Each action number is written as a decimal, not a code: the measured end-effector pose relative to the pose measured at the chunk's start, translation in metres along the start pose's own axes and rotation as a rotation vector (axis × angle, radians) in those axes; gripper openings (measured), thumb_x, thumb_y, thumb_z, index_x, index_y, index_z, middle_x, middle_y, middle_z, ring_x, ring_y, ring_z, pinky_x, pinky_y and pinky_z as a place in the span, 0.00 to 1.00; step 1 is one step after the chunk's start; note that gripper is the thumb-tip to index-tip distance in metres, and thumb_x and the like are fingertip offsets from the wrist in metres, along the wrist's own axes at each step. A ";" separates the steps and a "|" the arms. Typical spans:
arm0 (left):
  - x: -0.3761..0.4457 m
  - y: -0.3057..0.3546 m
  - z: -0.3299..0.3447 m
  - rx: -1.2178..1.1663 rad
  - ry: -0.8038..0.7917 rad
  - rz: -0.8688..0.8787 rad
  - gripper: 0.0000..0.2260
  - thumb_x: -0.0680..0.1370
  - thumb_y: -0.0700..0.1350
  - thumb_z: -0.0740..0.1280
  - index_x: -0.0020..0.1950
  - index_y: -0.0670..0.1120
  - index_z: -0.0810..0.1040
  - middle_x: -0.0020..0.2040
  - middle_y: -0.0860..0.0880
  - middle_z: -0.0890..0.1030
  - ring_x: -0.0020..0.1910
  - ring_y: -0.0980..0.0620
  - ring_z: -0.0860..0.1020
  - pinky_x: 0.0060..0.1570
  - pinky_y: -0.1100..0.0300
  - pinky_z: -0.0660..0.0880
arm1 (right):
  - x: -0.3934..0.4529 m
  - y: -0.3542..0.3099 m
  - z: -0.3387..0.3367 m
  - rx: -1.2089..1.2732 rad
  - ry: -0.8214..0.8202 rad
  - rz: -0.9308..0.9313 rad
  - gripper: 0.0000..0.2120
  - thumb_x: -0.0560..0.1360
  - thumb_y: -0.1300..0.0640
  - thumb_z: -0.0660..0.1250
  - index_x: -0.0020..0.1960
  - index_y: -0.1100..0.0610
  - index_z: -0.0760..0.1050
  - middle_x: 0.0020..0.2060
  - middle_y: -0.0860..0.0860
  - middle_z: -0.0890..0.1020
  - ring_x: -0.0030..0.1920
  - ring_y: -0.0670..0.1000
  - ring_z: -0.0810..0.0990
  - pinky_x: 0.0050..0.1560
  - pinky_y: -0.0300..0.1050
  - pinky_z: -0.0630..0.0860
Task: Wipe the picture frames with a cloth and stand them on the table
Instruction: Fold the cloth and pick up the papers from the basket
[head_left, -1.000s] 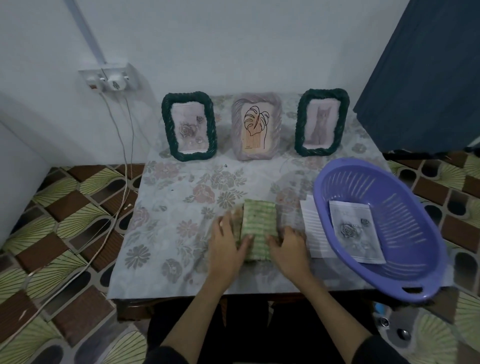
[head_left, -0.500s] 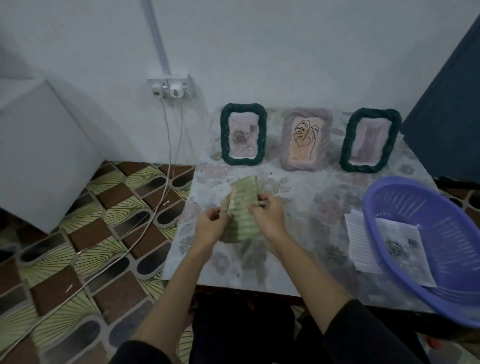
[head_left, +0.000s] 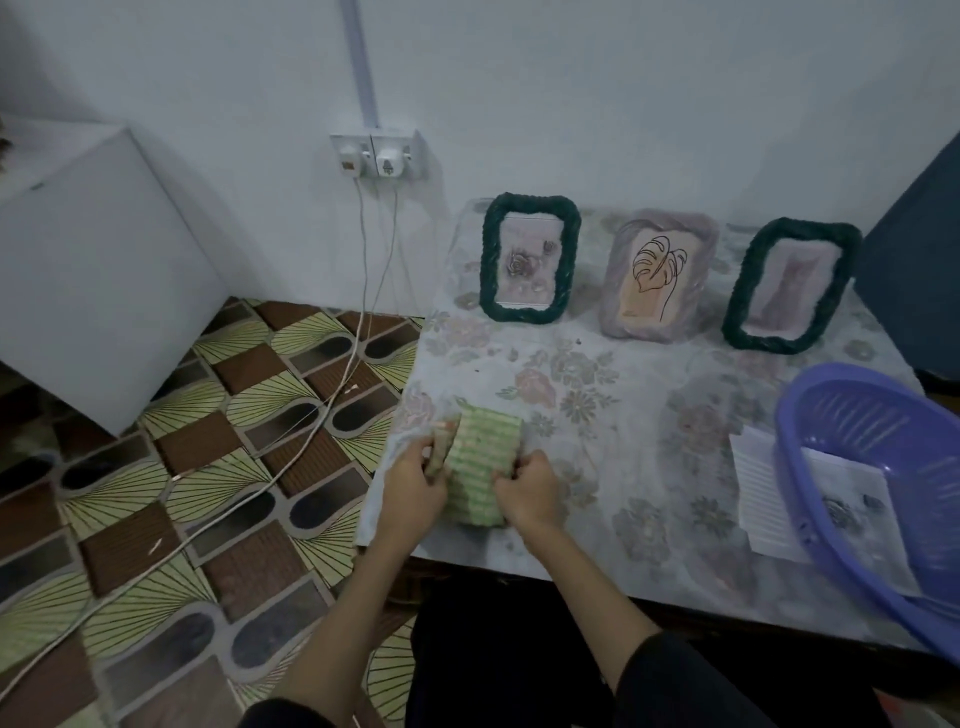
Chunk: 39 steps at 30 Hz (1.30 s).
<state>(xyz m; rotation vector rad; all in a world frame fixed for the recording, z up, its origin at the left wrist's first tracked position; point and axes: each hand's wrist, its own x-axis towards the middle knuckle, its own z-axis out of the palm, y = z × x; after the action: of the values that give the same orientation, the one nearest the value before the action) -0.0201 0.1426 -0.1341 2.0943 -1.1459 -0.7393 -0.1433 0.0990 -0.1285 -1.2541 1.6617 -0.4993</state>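
Note:
A folded green striped cloth (head_left: 483, 457) lies near the front left corner of the flowered table (head_left: 623, 415). My left hand (head_left: 413, 486) grips its left edge and my right hand (head_left: 530, 491) grips its right edge. Three picture frames stand upright along the back of the table: a dark green frame with a rose picture (head_left: 530, 260), a pale purple frame with a leaf drawing (head_left: 657, 278), and another dark green frame (head_left: 792, 288) at the right.
A purple plastic basket (head_left: 883, 483) sits at the table's right edge, holding a printed rose sheet (head_left: 841, 499). A white cabinet (head_left: 93, 270) stands at the left. Cables (head_left: 358, 322) hang from a wall socket (head_left: 379, 156) and run across the patterned floor.
The view has swung to the left. The cloth was lifted off the table between both hands, and now lies lower again near the front left corner, still held by both hands.

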 end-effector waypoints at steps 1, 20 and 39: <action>-0.001 0.000 0.000 0.008 0.002 0.010 0.17 0.76 0.39 0.66 0.64 0.42 0.71 0.54 0.40 0.79 0.50 0.44 0.77 0.36 0.66 0.62 | -0.002 0.000 -0.001 -0.093 -0.001 -0.051 0.09 0.75 0.61 0.63 0.48 0.59 0.63 0.34 0.48 0.68 0.40 0.53 0.72 0.35 0.44 0.68; -0.050 0.114 0.068 0.224 -0.107 0.278 0.16 0.76 0.46 0.65 0.64 0.47 0.72 0.65 0.45 0.64 0.64 0.44 0.67 0.63 0.50 0.66 | -0.019 0.033 -0.232 -0.417 0.351 -0.310 0.14 0.74 0.53 0.65 0.55 0.60 0.73 0.52 0.56 0.77 0.55 0.59 0.74 0.51 0.50 0.72; -0.089 0.229 0.283 0.315 -0.250 -0.030 0.33 0.69 0.50 0.75 0.66 0.38 0.64 0.64 0.39 0.70 0.64 0.41 0.70 0.61 0.52 0.68 | -0.018 0.122 -0.390 0.030 0.269 -0.392 0.11 0.73 0.60 0.68 0.44 0.70 0.77 0.38 0.70 0.76 0.34 0.65 0.73 0.37 0.58 0.69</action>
<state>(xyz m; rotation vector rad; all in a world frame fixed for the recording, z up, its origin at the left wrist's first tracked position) -0.3829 0.0503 -0.1298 2.3292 -1.4481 -0.9037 -0.5413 0.0788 -0.0367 -1.5526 1.6189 -0.9632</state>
